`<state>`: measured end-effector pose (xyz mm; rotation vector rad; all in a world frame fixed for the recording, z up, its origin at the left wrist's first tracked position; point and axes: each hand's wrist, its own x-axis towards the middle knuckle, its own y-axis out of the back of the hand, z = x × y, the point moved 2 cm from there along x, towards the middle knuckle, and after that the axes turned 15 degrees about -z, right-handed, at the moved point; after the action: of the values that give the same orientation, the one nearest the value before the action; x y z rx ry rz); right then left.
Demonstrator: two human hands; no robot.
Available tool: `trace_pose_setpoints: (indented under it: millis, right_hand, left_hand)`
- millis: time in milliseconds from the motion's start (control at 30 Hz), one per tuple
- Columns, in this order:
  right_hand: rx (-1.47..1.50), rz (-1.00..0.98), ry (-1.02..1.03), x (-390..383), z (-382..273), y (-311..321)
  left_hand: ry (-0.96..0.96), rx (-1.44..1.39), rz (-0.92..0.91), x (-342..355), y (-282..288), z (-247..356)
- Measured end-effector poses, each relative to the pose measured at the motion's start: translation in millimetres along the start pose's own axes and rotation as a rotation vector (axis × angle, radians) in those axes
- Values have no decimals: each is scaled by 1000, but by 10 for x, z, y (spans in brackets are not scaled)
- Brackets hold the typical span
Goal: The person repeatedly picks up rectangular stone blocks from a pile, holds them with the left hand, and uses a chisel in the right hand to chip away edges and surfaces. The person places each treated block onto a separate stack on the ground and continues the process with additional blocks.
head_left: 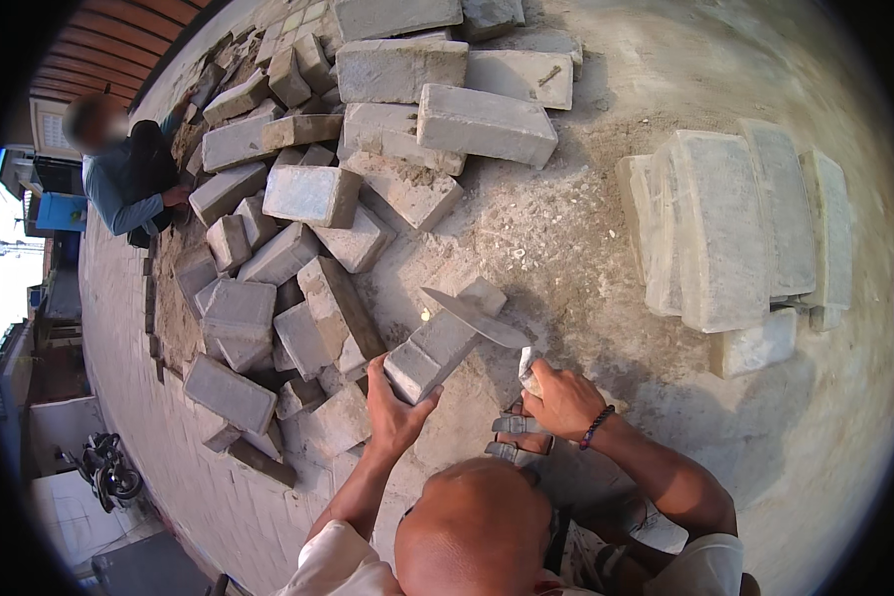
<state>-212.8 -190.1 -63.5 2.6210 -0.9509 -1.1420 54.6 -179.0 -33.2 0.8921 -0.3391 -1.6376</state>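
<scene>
My left hand [395, 412] grips the near end of a grey paving brick [429, 350], thumb on one side and fingers on the other. The brick is held at a slant, its far end pointing away to the right. In my right hand [564, 400] is a broad-bladed knife [479, 320], like a machete, with my fingers closed round its pale handle. The blade lies across the brick's far end; whether it touches the brick I cannot tell. Just beyond the blade, a smaller brick piece [486, 295] rests on the ground.
A loose heap of grey bricks [236, 316] fills the left and far side. To the right stands a neat stack of bricks [717, 233]. Pale rubble [531, 243] covers the ground between. A co-worker [124, 179] crouches at the far left. My sandalled foot [521, 434] is near my right hand.
</scene>
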Motion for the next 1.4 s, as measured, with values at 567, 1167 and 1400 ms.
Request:
trace_pose_setpoints:
  millis: [567, 1167, 1400]
  right_hand:
    - [-58, -39, 7, 17, -13, 332]
    - [113, -213, 159, 228, 124, 127]
    - [243, -244, 72, 311, 244, 178]
  left_hand:
    - [48, -5, 151, -413, -290, -217]
    - [-39, 575, -170, -333, -447, -352]
    - [-31, 562, -145, -520, -490, -533]
